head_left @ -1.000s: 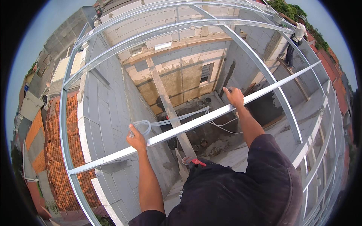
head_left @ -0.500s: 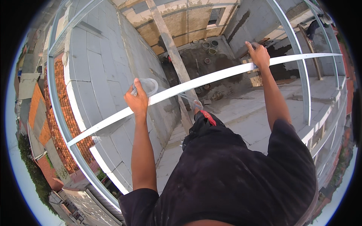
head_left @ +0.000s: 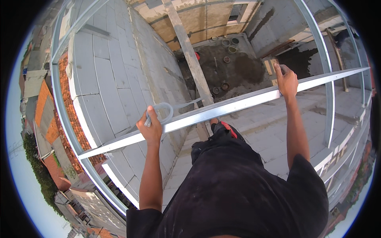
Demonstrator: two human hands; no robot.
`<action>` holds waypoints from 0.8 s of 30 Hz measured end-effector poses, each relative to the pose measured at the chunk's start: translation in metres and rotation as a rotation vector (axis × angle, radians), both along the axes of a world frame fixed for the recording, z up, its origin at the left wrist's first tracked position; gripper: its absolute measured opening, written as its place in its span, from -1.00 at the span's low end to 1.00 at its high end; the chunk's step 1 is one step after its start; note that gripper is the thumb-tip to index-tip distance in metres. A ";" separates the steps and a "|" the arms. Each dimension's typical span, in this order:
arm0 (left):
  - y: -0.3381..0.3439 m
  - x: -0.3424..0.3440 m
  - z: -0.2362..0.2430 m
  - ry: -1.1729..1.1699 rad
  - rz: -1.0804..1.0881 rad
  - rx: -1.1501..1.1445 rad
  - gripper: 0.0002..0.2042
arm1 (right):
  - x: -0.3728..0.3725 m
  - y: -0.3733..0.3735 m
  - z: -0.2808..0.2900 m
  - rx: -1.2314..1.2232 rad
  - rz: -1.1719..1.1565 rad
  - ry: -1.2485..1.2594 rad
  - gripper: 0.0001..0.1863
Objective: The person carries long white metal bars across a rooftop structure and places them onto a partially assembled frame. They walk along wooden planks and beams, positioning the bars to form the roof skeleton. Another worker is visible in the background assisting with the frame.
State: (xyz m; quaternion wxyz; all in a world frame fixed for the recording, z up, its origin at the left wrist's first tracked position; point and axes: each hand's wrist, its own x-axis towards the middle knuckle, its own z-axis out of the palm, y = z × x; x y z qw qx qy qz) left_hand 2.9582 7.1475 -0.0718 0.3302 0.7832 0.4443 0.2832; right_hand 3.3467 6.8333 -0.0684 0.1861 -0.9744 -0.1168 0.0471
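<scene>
Head view, high above a building site: a person in a dark shirt grips a long metal beam (head_left: 222, 108) that crosses the frame from lower left to upper right. Left hand (head_left: 151, 127), at centre left, is closed around the beam and a loop of grey hose (head_left: 162, 112). Right hand (head_left: 286, 81), in the upper right, is wrapped over the beam's top edge. Grey concrete roof slabs (head_left: 107, 91) fill the left; a wooden post (head_left: 190, 55) drops to the dirt floor below
</scene>
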 end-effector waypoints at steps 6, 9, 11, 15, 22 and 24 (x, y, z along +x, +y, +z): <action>0.001 0.007 0.002 0.055 -0.077 0.010 -0.46 | 0.000 -0.001 0.001 -0.005 -0.009 -0.029 -0.34; 0.003 0.002 -0.003 0.117 -0.078 -0.073 -0.46 | -0.001 0.000 0.004 0.046 -0.002 -0.041 -0.37; 0.003 0.004 -0.005 0.118 -0.084 -0.101 -0.45 | -0.001 0.001 0.006 0.047 -0.021 -0.020 -0.38; 0.001 0.010 -0.002 0.131 -0.101 -0.092 -0.45 | 0.001 -0.001 0.002 0.047 -0.038 0.002 -0.39; 0.006 0.017 -0.004 0.246 -0.049 -0.134 -0.42 | 0.003 0.002 0.006 0.083 -0.100 0.008 -0.45; 0.007 0.013 -0.005 0.258 -0.037 -0.160 -0.41 | -0.001 0.005 0.005 0.109 -0.111 0.026 -0.48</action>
